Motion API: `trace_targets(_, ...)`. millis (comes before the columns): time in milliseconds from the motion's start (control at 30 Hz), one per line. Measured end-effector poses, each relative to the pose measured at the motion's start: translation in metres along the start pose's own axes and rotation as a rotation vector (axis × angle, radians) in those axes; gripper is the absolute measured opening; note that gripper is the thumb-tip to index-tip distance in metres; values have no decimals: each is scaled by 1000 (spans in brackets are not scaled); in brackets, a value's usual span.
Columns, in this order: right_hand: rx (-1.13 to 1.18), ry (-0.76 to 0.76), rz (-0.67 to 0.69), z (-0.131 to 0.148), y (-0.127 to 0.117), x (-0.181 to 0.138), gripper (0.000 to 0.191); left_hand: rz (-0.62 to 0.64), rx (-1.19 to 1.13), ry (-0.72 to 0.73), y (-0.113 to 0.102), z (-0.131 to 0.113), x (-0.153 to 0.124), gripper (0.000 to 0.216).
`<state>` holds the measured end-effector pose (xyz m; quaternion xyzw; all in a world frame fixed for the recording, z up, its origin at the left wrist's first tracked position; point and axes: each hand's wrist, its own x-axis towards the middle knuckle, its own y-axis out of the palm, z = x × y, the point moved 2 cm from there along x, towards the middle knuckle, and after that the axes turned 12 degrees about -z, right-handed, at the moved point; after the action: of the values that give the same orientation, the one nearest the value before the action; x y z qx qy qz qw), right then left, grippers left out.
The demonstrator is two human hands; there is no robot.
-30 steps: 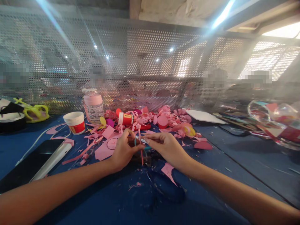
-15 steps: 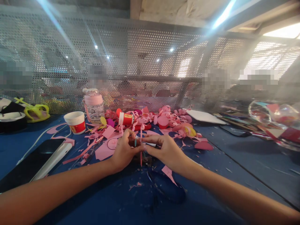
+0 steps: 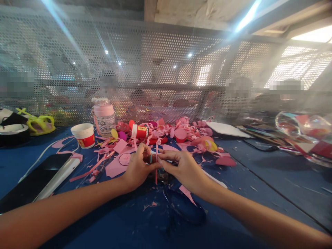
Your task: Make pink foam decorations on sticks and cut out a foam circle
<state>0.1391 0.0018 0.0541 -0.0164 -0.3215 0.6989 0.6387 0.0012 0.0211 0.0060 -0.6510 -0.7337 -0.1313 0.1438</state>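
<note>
Pinching pink strip (image 3: 156, 176) w/ L hand (image 3: 137, 166) — keeping R hand (image 3: 183, 167) narrow at it, can't tell if gripping. Standing approx. vert. btwn 2 hands' fingertips — abt equally near both.

Between my left hand (image 3: 137, 166) and my right hand (image 3: 183, 167) is a paper strip (image 3: 156, 177), above the table (image 3: 272, 186). Beyond my left forearm lies a phone (image 3: 33, 176); farther back stand stacked cups (image 3: 85, 141), with a bottle (image 3: 104, 119) behind them to the right. Past my fingers spreads a heap of paper scraps (image 3: 179, 134), a tipped cup (image 3: 140, 131) among it. Right of the heap lies a sheet (image 3: 225, 129), then plastic wrapping (image 3: 317, 126) at the far right. A screen (image 3: 166, 65) runs behind everything.
</note>
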Motion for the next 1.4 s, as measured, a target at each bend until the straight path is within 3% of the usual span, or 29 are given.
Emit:
trace_targets(333,-25,-17,29,0,0,-1,23,-9,1,-9,1,0,0,42)
trace_targets(1400,-114,-68,-172,2,-7,2,23,6,-135,-38,1,0,1,44)
